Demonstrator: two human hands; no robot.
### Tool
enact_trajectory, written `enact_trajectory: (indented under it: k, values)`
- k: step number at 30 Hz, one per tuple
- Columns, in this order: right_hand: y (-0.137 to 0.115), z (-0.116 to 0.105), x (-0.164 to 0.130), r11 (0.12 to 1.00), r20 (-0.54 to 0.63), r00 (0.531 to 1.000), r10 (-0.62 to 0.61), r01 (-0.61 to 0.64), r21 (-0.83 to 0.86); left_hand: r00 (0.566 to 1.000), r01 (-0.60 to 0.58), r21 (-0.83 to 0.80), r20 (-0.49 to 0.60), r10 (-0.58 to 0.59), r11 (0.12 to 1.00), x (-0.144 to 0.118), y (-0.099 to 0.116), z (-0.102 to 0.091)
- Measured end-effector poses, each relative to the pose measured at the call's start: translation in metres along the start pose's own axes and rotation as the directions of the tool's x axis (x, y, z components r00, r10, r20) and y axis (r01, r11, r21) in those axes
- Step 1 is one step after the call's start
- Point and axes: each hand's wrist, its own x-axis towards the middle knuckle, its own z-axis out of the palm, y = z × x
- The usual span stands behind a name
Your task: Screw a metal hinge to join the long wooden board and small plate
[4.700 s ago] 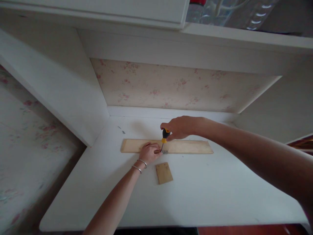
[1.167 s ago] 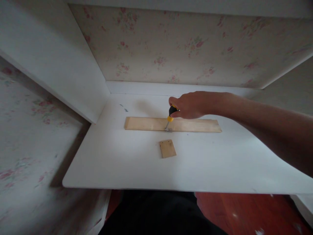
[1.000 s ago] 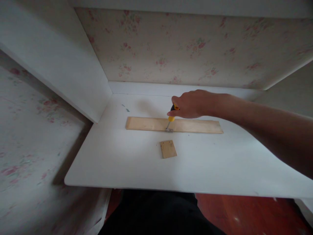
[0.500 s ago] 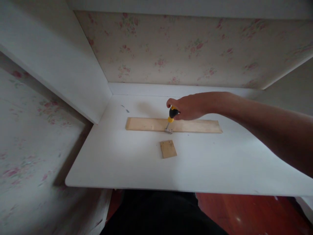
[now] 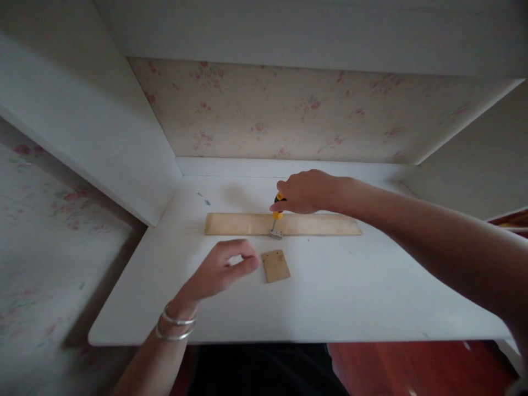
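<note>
My right hand is wrapped round the yellow and black handle of a screwdriver. Its shaft slants down to a small metal hinge at the near edge of a long wooden board lying flat. Nearer to me lies a small, squarish wooden piece with two dark holes along its far edge. Just left of that piece hovers my left hand, thumb and forefinger curled into a loop with tips together. Anything between those fingertips is too small to make out. Two bangles circle the left wrist.
The white tabletop has a rounded front left corner. Small metal bits lie behind the board's left end. A white panel rises at left, and a flowered wall stands behind.
My left hand has come into view from the lower left and hovers beside the small wooden piece. The right hand still holds the screwdriver at the hinge. The camera view has shifted slightly.
</note>
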Motion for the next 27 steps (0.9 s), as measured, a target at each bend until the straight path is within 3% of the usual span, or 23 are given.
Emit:
enact_trajectory:
  k: [3,8,13,27]
  values:
    - [-0.001,-0.001,-0.002,0.998,0.032,0.998,-0.052,0.05,0.045,0.995,-0.072,-0.048,0.067,0.075,0.996,0.017,0.001,0.011]
    - [-0.004,-0.002,-0.004,0.999,0.015,0.999,-0.048,0.048,-0.008,0.99,-0.12,0.153,-0.053,0.13,0.981,0.057,-0.01,0.048]
    - [-0.004,0.002,-0.001,1.0,-0.014,0.999,-0.029,0.029,-0.004,0.985,-0.134,0.18,-0.084,0.151,0.974,0.077,-0.013,0.073]
    - [0.0,0.003,0.0,0.999,-0.049,0.997,-0.053,0.052,-0.014,0.974,-0.14,0.189,-0.15,0.169,0.972,0.08,-0.012,0.084]
